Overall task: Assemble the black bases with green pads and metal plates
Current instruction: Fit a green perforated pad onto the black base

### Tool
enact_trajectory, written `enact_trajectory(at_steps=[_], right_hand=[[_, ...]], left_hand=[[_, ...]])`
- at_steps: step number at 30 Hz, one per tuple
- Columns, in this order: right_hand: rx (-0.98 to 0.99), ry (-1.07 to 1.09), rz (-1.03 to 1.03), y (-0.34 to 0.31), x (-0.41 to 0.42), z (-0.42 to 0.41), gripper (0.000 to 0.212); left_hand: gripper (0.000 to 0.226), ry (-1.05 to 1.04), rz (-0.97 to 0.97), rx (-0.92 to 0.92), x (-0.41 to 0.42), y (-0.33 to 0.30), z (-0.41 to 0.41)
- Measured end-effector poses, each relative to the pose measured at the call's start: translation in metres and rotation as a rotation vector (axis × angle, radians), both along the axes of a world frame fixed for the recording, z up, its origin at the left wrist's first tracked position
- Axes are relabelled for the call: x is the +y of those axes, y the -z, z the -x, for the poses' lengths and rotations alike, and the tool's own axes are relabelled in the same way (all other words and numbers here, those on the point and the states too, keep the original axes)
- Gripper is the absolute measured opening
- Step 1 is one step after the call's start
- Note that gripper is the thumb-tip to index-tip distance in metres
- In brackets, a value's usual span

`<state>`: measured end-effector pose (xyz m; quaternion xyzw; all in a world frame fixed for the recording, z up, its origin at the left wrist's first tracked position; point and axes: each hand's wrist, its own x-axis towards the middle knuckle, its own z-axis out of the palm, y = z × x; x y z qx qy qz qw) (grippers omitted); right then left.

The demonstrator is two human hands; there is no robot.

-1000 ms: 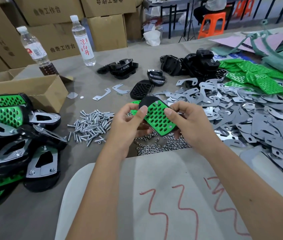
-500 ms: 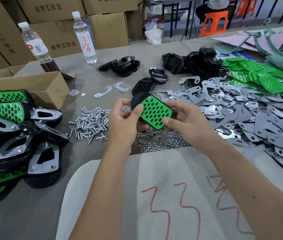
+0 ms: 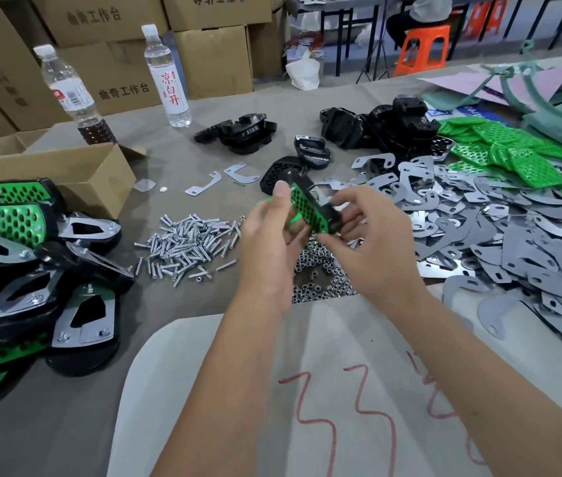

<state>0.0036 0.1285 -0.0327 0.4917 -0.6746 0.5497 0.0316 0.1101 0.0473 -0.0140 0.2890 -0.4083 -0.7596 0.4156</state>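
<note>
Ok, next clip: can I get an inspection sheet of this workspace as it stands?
Surface: grey table, white sheet with red marks near the person.
Job's things: held base with green pad; finished units at left; screws; nuts; metal plates; loose green pads; black bases.
Clutter: two water bottles, open carton.
Grippers: left hand and right hand both grip the held base.
Cables: nothing seen.
Surroundings: stacked cardboard boxes, orange stool.
</note>
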Motion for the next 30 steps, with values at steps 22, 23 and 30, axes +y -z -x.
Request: enact_trajectory(at_steps=[22,23,30], right_hand=[[0.312,0.504,-0.643,-0.005,0.003,0.082,0.044],[0.313,0.447,-0.71,-0.006,-0.001,0.085,0.043],[0.225,0.382,-0.687,-0.01,-0.003,0.091,0.035]], left_hand=[[0.031,0.002,-0.253,0.1,0.005,0.012,0.006],[0.032,0.019,-0.243,0.096,0.007,0.013,0.006],[0.035,0.068,-0.208,0.11,0.008,0.014,0.007]])
